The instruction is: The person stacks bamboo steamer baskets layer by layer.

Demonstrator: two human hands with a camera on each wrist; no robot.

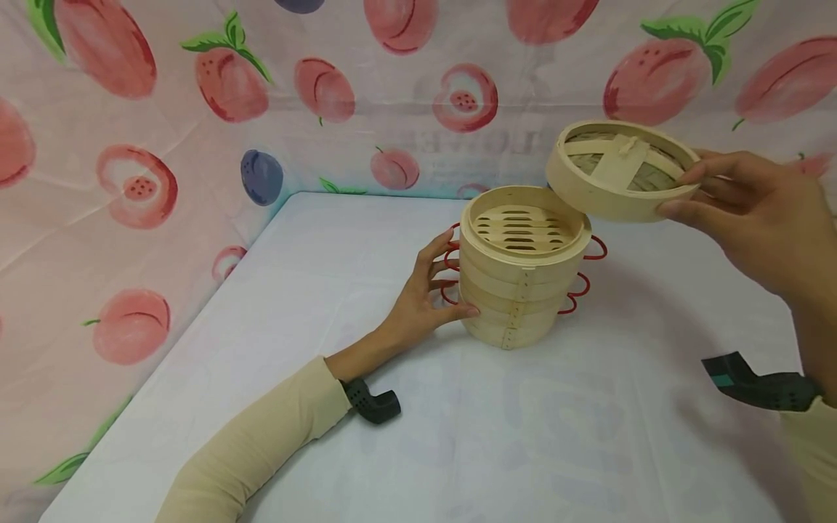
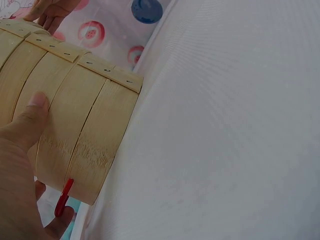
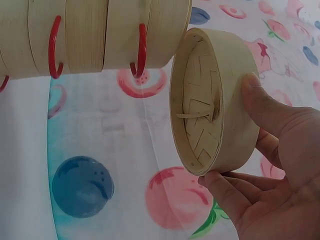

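A stacked round bamboo steamer (image 1: 516, 298) stands upright on the table, with red handles on both sides. Its open top shows a slatted rack (image 1: 519, 229) inside. My left hand (image 1: 425, 290) grips the steamer's left side; the thumb lies along the front wall and the fingers reach round by the red handles. In the left wrist view a thumb (image 2: 32, 117) presses on the pale bamboo wall. Up to the right, my right hand (image 1: 758, 203) pinches the woven bamboo lid (image 1: 615, 163) by its rim. The lid is tilted, its left edge close over the steamer's right rim.
A white-covered table (image 1: 366, 450) spreads under the steamer. Behind it and to the left hangs a pink cloth (image 1: 196, 167) printed with peaches and blue fruit. Dark wrist bands (image 1: 373, 403) sit on both wrists beside beige sleeves.
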